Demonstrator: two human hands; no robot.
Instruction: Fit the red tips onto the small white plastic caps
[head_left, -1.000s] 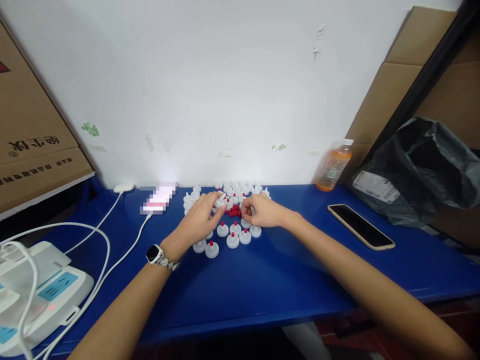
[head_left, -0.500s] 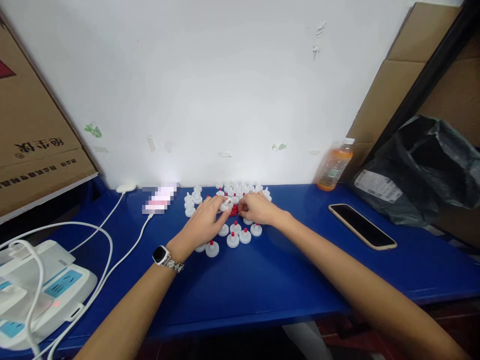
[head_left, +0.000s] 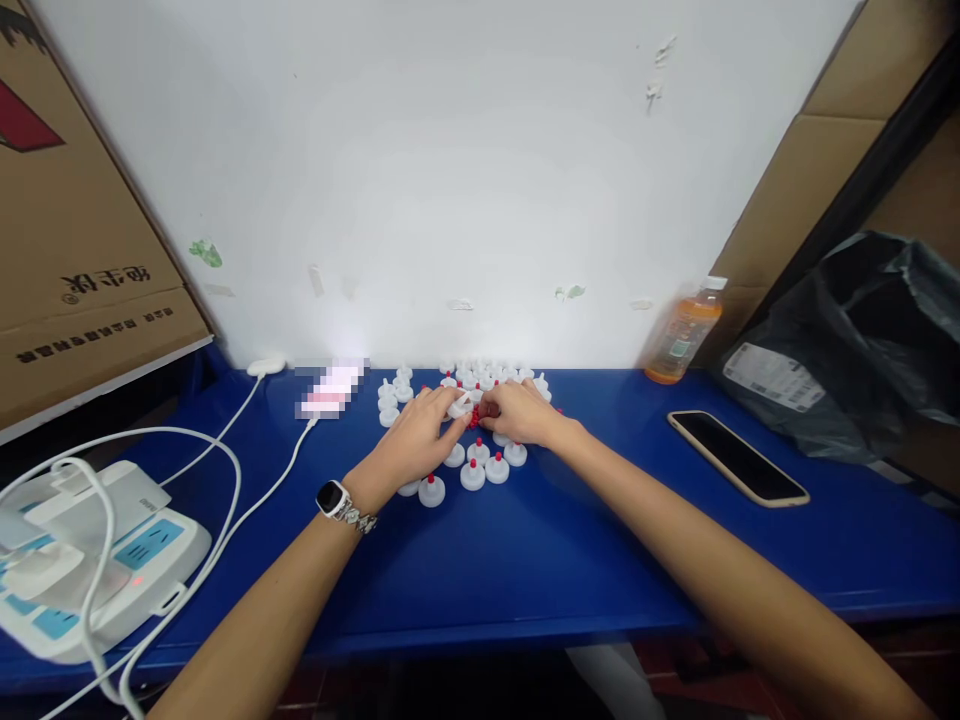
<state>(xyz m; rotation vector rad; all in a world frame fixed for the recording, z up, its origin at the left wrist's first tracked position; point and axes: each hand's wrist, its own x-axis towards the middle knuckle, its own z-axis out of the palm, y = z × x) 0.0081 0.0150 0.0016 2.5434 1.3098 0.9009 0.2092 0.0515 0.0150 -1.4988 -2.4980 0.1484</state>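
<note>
My left hand grips a white nozzle cap between thumb and fingers, tilted toward the right. Just beside it, the fingers of my right hand are pinched together over a small pile of red tip caps. Whatever they hold, if anything, is too small to make out. Several white nozzle caps with red tips, one of them a front cap, stand upright nearer to me. More white caps without red tips stand to the left of my left hand and behind both hands, partly covered.
A phone lies at the right, near an orange drink bottle and a dark plastic bag. A power strip with white cables takes up the left. A white wall rises behind the blue table; cardboard flanks both sides.
The view has shifted slightly, moving everything a little to the right. My left hand still holds the white nozzle cap, and my right fingers stay at the red pile.
</note>
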